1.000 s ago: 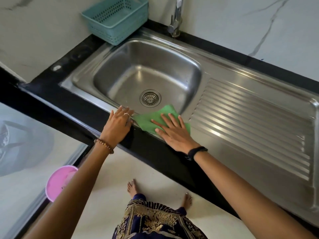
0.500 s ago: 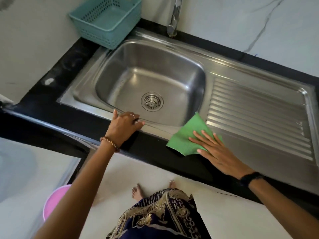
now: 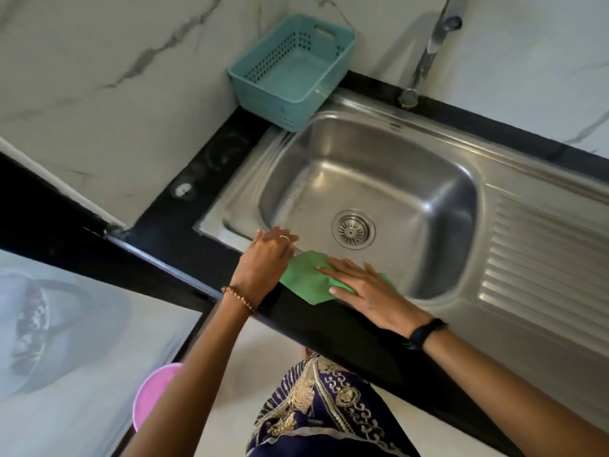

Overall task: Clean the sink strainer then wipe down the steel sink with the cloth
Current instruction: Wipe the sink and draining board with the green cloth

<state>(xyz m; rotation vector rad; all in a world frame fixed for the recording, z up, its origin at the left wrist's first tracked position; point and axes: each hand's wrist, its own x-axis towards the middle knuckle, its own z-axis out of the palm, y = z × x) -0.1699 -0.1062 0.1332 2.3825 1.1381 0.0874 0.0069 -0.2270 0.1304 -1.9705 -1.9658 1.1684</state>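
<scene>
The steel sink point(image 3: 379, 166) has a round strainer point(image 3: 353, 229) seated in its drain. A green cloth point(image 3: 304, 280) lies flat on the sink's near rim, partly over the black counter edge. My right hand point(image 3: 365, 291) presses flat on the cloth with fingers spread, pointing left. My left hand point(image 3: 265, 258) rests on the near rim just left of the cloth, fingers together and curled over the edge, touching the cloth's left corner.
A teal plastic basket point(image 3: 293, 70) stands on the back left corner of the counter. The tap point(image 3: 428, 51) rises behind the basin. A ribbed drainboard point(image 3: 543, 268) extends right. A pink tub point(image 3: 153, 394) sits on the floor below.
My right hand slid the cloth right along the near rim, then back left to beside my left hand. The left hand stayed on the rim. The camera shifted.
</scene>
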